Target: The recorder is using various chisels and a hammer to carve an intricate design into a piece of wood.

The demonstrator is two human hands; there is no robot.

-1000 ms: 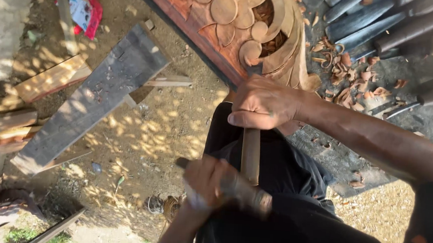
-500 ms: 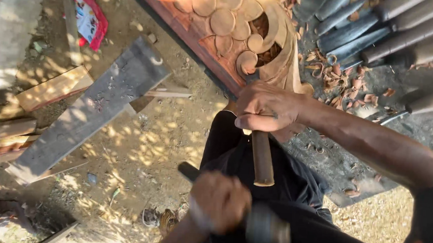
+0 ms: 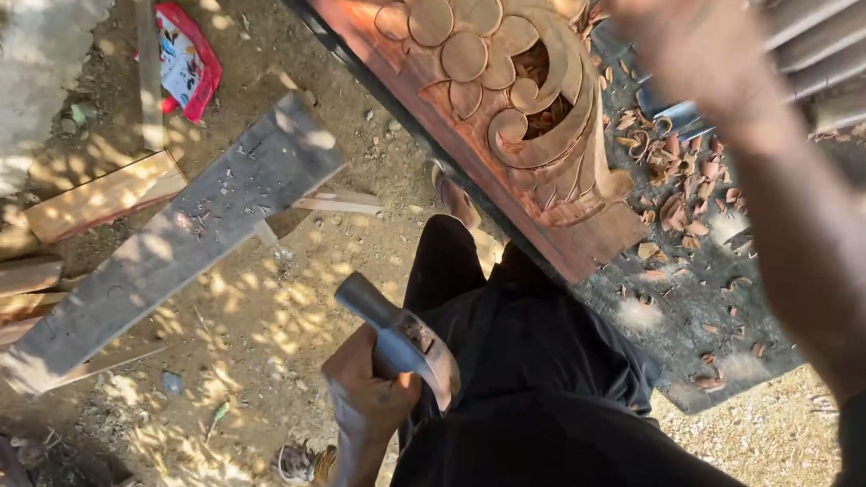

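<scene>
The left hand [image 3: 369, 390] sits low in the view, its fingers [image 3: 383, 403] closed round the handle of a mallet [image 3: 402, 344] with a grey, worn head that slants up to the left above the person's dark trousers [image 3: 535, 380]; the lower end of the handle is hidden behind the hand and the leg. The right hand [image 3: 681, 38] is raised near the top edge, blurred and cut off by the frame, so whether its fingers are open or closed on anything cannot be told. Below and left of it lies a carved reddish wood panel [image 3: 503, 87] with round petals and a scroll, its upper part running out of view; its near corner rests just above the trousers. Curled wood shavings [image 3: 672, 178] lie on the dark worktop [image 3: 689, 319] to the right of the panel. On the sandy ground [image 3: 268, 314] to the left lie a grey plank [image 3: 183, 238], paler offcuts, and a red packet [image 3: 189, 63], dappled with shade that obscures small details.
</scene>
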